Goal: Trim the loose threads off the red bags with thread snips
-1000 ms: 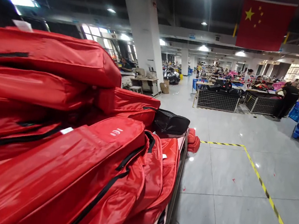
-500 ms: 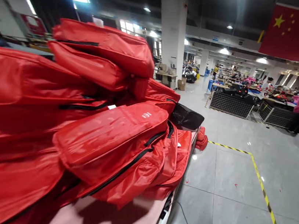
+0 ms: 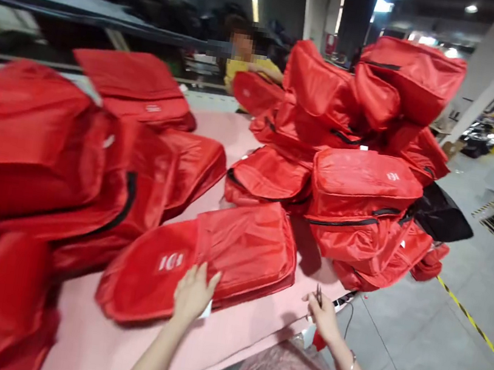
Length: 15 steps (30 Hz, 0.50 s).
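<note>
A red bag (image 3: 245,243) with a white logo on its rounded end lies flat on the pink-topped table (image 3: 226,332) in front of me. My left hand (image 3: 194,293) rests on its near side, fingers spread, close to the logo. A small white tag shows beside that hand, under the bag's edge. To the right, near the table's front edge, my right hand (image 3: 322,312) is closed round a pair of thread snips (image 3: 318,295), whose dark points stick up. Much of the snips is hidden in the fingers. That hand is apart from the bag.
Red bags are heaped on the left (image 3: 27,142) and stacked on the right (image 3: 363,177). A black piece (image 3: 443,214) sticks out beyond the right stack. Across the table a person in yellow (image 3: 257,67) handles a red bag. Yellow-black tape (image 3: 475,324) marks the floor.
My view has swung left from the aisle to the table. Both hands now show, the left on the red bag; earlier only part of one hand appeared at the bottom edge.
</note>
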Available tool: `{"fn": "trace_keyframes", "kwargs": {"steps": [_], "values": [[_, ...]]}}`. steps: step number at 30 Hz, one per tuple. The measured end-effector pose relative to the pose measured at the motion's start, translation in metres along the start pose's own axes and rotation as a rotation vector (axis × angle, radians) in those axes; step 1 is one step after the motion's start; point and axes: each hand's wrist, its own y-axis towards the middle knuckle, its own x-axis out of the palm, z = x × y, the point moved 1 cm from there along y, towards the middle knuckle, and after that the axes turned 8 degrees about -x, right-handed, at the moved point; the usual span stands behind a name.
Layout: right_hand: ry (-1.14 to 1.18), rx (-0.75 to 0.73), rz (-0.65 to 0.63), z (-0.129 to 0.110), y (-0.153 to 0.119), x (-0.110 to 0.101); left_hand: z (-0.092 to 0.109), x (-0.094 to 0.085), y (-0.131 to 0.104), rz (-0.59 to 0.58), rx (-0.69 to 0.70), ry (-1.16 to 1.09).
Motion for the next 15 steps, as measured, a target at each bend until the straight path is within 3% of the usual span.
{"fn": "trace_keyframes", "kwargs": {"steps": [4,10,15], "values": [[0.026,0.049,-0.005,0.020,0.004,-0.008,-0.004,0.025,-0.019,0.036,-0.039,-0.033],[0.037,0.081,-0.083,0.026,0.017,-0.002,0.001,0.022,-0.040,0.038,-0.058,-0.077],[0.021,0.086,-0.163,0.020,0.031,0.009,0.011,0.018,-0.079,0.051,-0.004,-0.135]]}}
